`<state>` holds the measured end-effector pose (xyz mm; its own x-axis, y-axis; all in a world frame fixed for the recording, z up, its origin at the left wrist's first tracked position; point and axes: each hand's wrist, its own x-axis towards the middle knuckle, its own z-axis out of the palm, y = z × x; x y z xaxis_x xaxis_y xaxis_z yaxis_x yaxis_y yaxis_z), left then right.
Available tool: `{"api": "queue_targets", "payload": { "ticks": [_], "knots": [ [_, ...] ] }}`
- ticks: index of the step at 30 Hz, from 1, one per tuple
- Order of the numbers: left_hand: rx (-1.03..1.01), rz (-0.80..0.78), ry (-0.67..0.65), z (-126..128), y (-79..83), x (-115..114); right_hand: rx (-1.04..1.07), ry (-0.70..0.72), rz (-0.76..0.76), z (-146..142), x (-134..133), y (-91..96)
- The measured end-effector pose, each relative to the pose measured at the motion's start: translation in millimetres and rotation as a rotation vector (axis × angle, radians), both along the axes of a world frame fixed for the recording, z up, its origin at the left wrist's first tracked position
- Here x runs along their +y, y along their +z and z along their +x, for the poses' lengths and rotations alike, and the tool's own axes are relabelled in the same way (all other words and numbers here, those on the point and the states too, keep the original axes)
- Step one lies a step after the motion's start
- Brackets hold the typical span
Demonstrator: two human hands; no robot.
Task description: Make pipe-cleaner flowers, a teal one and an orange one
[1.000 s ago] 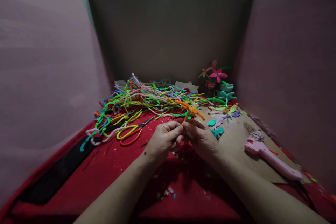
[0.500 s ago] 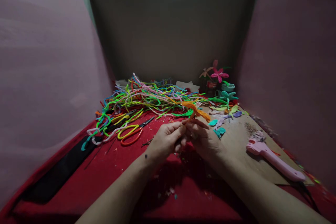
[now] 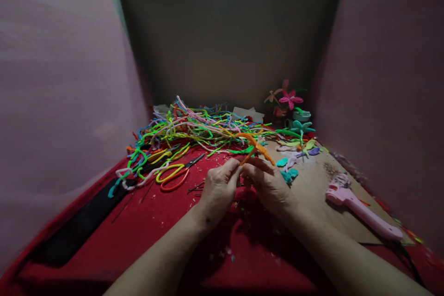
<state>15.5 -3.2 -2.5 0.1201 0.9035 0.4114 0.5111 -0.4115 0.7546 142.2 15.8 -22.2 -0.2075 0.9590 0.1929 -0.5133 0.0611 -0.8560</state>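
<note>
Both hands meet over the red cloth, pinching the lower end of an orange pipe-cleaner flower [image 3: 262, 151] whose fuzzy petals rise above the fingers. My left hand [image 3: 222, 182] is closed with thumb and fingertips on its stem. My right hand [image 3: 268, 180] is closed on it from the other side, touching the left fingertips. The curled fingers hide the stem's lower end. Just left of my hands lie scissors [image 3: 172, 176] with yellow and red handles. Teal petals [image 3: 289, 175] lie on a board to the right.
A tangled heap of coloured pipe cleaners [image 3: 194, 127] spreads across the back. A pink glue gun [image 3: 364, 212] rests on the brown board [image 3: 312, 203]. Finished flowers [image 3: 290, 98] stand at back right. A long black object [image 3: 83, 222] lies left. Pale walls flank both sides.
My left hand has turned, its back now more upright, and the orange flower has tipped and rotated slightly between the fingers. My right hand has shifted only a little.
</note>
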Motion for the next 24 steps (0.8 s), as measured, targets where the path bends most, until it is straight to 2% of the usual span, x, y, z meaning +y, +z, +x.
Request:
{"api": "queue_targets", "payload": {
  "ticks": [4, 9, 13, 17, 21, 23, 24],
  "knots": [
    [-0.286, -0.206, -0.099, 2, 6.9, 0, -0.02, 0.04, 0.018, 1, 1, -0.4],
    [-0.549, -0.494, -0.174, 3, 12.7, 0, -0.022, 0.028, -0.047, 0, 3, 2.1],
    [-0.687, -0.608, -0.264, 0, 9.7, 2, -0.005, 0.027, -0.049, 2, 4, 2.0],
    [-0.832, -0.695, -0.421, -4, 6.3, 5, 0.044, 0.133, -0.069, 3, 5, 1.2],
    [-0.829, -0.752, -0.502, -6, 10.2, 5, 0.092, 0.164, -0.092, 2, 4, 3.4],
    [-0.702, -0.699, -0.446, -4, 11.3, 3, 0.097, 0.111, -0.117, 0, 3, 4.5],
    [-0.599, -0.615, -0.374, -3, 10.6, 3, 0.101, 0.074, -0.135, 0, 3, 4.7]
  ]
}}
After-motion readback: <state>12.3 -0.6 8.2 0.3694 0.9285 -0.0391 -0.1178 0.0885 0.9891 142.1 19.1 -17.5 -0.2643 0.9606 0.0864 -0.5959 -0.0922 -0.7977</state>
